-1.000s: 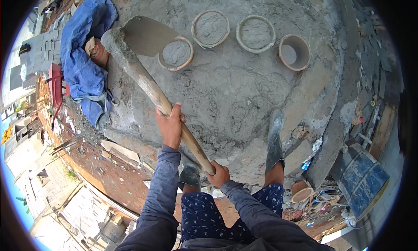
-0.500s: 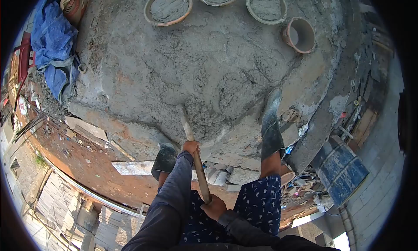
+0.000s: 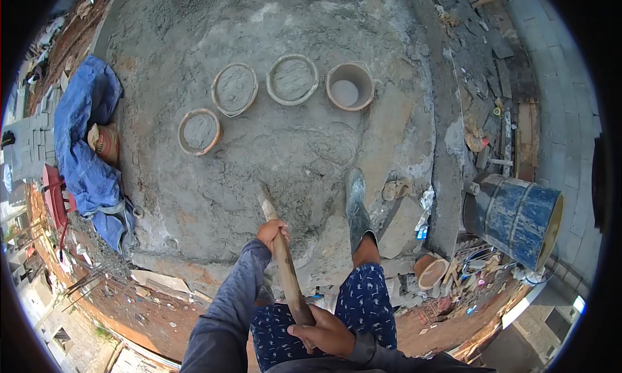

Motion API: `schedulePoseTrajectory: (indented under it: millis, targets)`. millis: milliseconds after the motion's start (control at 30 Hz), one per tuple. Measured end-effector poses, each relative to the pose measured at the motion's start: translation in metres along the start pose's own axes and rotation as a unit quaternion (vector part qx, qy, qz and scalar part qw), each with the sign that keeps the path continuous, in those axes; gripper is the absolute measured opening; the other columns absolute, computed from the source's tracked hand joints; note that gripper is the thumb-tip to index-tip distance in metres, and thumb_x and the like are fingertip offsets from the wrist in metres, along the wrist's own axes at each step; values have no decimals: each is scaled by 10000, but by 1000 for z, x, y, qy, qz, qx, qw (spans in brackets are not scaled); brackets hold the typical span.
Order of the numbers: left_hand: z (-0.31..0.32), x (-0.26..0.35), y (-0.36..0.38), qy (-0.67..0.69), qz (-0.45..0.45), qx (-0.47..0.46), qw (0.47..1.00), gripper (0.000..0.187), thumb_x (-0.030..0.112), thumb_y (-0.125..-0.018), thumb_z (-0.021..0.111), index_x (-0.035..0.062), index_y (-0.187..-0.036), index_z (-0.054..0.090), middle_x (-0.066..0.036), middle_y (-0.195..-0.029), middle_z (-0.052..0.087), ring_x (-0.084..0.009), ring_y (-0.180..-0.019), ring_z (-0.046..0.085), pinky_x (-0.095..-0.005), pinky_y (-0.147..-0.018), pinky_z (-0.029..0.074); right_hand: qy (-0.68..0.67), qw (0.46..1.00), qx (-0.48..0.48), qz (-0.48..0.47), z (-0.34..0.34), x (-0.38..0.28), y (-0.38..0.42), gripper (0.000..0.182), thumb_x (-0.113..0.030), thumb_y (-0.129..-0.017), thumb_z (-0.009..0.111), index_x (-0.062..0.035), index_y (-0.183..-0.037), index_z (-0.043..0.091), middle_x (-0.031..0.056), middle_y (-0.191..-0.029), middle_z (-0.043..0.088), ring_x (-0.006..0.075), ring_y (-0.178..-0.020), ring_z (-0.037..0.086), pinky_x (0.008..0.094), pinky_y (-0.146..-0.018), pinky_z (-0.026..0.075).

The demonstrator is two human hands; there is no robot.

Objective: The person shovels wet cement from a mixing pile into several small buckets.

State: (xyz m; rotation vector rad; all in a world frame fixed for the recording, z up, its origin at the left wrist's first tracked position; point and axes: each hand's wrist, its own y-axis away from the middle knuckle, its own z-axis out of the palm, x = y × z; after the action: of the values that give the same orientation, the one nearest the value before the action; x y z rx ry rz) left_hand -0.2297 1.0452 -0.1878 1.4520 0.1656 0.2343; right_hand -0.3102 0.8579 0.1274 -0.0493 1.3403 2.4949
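Note:
My left hand point(image 3: 272, 232) is closed around the lower part of a wooden tool handle point(image 3: 286, 266). Near its upper end, close to my lap, my right hand point(image 3: 326, 332) wraps the same handle. The handle slants down into wet grey mortar point(image 3: 291, 188), where the tool's head is hidden. Just beyond lie several round buckets; the mortar-filled ones include a middle bucket point(image 3: 315, 81) and a left bucket point(image 3: 218, 137). A right-hand bucket point(image 3: 363, 93) shows bare inner walls and a pale bottom. My rubber boot point(image 3: 357, 208) stands at the mortar's edge.
At left a blue tarp point(image 3: 81, 130) lies beside a sack point(image 3: 107, 144) and a red metal object point(image 3: 56, 193). A blue drum point(image 3: 518, 219) lies tipped at right. Another bucket point(image 3: 427, 272) rests on its side near rubble. Stone slabs edge the mortar.
The view has shifted, showing more ground ahead and another filled bucket at left. Both hands keep their hold on the handle, and my right hand appears lower and nearer my body.

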Motion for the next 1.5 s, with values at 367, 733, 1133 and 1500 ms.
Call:
schedulePoseTrajectory:
  millis: [367,733,1133,1500]
  targets:
    - [305,150,15,-124,233,-53,963,131,58,-854,585,13,-905,473,-49,-636,476,-155,-503,486,-320,-461,453,405,877,158,-206,-184,-106,43,476,-321,-731,734,31,-970,520,224,-773,629,406,-754,634,466,-660,471]
    - [421,125,-111,-168,402,-28,900,459,46,-879,609,29,-1224,306,-99,-797,516,-176,-565,560,-329,-502,500,324,788,514,-98,-420,-26,-176,326,-126,-720,636,-126,-1044,675,156,-1009,693,398,-967,640,461,-843,521]
    - [226,206,98,-107,517,17,849,349,25,-854,624,39,-1119,398,-45,-711,512,-130,-480,511,-293,-444,465,332,799,343,-365,-145,-21,-186,293,-235,-833,722,-82,-992,530,195,-817,663,427,-759,649,488,-632,512]
    - [-112,29,-81,-62,364,126,921,305,46,-848,617,34,-1085,425,-53,-725,517,-127,-471,515,-311,-429,461,414,849,288,-156,-55,258,-309,318,-287,-862,690,-59,-1002,519,224,-739,647,437,-732,655,502,-629,517]
